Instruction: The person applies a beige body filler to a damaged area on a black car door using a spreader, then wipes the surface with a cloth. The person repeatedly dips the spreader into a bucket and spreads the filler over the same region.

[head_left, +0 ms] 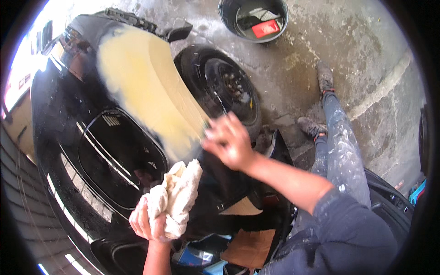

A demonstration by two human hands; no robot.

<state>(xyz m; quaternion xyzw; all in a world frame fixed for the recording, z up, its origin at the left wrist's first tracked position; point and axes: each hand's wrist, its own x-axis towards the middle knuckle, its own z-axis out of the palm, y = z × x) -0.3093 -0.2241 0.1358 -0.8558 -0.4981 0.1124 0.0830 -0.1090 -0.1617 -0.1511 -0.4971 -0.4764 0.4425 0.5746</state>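
Note:
My left hand is closed around a bunched white cloth, held over the black car body. A large patch of yellowish filler covers the car's fender, its edges feathered into the black paint. At the lower end of that patch, beside the wheel arch, is my right hand. Its fingers are pinched together and slightly blurred. A small dark greenish bit shows at the fingertips, too small to name. Right behind the hand sits the black wheel with its tyre.
A dark bucket of water with a red block in it stands on the wet concrete floor. Below my arms lie a brown sheet and blue packets. My dusty shoes are at right. A corrugated shutter runs along the left.

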